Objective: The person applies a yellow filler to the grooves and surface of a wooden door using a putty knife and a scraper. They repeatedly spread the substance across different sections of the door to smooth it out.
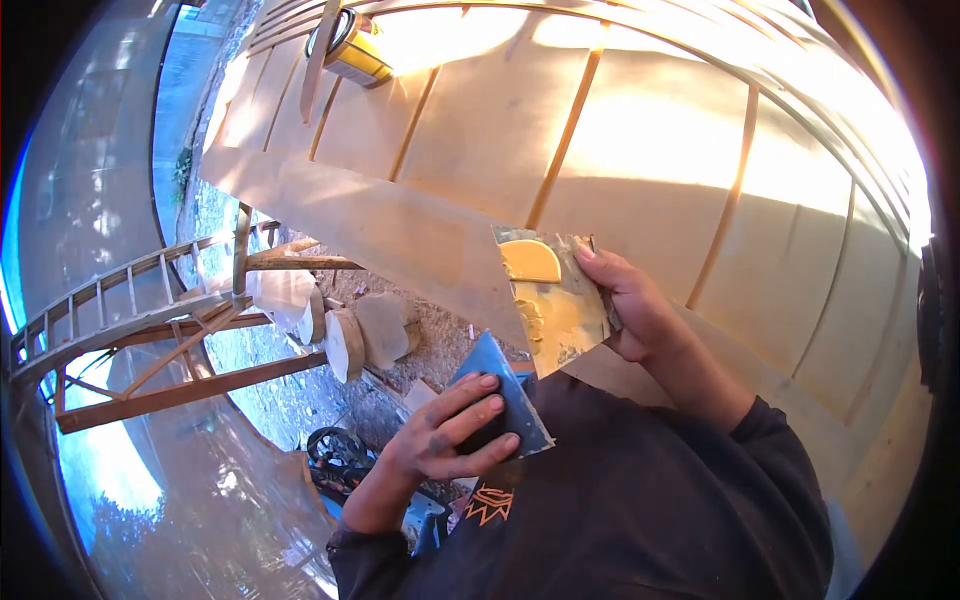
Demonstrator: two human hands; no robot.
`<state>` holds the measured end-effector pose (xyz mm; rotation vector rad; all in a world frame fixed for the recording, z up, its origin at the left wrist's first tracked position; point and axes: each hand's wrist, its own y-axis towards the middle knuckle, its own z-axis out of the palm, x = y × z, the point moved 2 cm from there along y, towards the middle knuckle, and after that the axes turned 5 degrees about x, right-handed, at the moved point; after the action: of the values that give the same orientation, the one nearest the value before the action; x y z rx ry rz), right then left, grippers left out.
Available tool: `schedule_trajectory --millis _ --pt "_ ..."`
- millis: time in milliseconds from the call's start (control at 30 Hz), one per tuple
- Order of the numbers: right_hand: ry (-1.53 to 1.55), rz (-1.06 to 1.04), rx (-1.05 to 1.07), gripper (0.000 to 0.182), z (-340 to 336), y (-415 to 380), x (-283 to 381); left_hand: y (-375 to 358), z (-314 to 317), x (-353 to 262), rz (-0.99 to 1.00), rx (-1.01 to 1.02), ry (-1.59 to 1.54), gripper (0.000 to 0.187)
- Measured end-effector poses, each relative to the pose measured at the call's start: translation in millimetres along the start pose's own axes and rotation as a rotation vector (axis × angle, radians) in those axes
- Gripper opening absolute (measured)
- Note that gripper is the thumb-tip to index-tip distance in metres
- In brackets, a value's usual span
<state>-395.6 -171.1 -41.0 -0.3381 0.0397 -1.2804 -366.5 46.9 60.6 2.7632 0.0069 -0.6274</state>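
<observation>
Outermost at left, well away from the putty board, a ladder-like frame stretches along, with a wooden trestle just beside it. Closer in, but still left of the board, pale round blocks sit on the littered ground. Up and to the left of the board, a yellow tin stands on the large pale surface, with a flat strip across its top. Below and left of the board, the left hand grips a blue spreader, its fingers laid over the flat face. The spreader's edge is close to the board; whether they touch is hard to tell. The putty board itself carries a smooth yellow mound and a smeared yellow layer. At its right edge, the right hand holds it, thumb on the upper face. Beyond the board, the surface runs on to the right, crossed by brown lines.
</observation>
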Motion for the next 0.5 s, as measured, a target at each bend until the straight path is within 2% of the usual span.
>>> schedule_trajectory --millis 100,167,200,267,333,400,433,500 --pt "-0.037 -0.020 0.038 0.036 2 -3 2 0 -6 -4 -0.037 -0.043 0.021 0.044" --pt "-0.037 -0.013 0.055 0.036 4 -1 -1 11 -8 -7 -0.045 -0.198 0.037 0.045" --pt "-0.054 -0.039 -0.006 0.035 8 -2 -2 16 -5 -8 -0.045 -0.276 0.046 0.046" --pt "-0.084 -0.094 -0.132 0.033 18 -6 -6 18 5 -13 -0.080 -0.230 0.011 0.049" --pt "-0.171 -0.190 -0.172 0.030 17 -9 -3 -1 29 7 -0.228 -0.199 0.136 0.052" --pt "-0.242 -0.295 -0.196 0.028 14 -10 0 -14 22 28 -0.619 -0.014 0.202 0.055" --pt "-0.274 -0.344 -0.205 0.026 12 -10 -1 -9 11 28 -0.737 -0.054 0.105 0.058" --pt "-0.414 -0.417 -0.242 0.025 2 -12 -5 14 -14 17 -0.750 0.034 -0.001 0.057"
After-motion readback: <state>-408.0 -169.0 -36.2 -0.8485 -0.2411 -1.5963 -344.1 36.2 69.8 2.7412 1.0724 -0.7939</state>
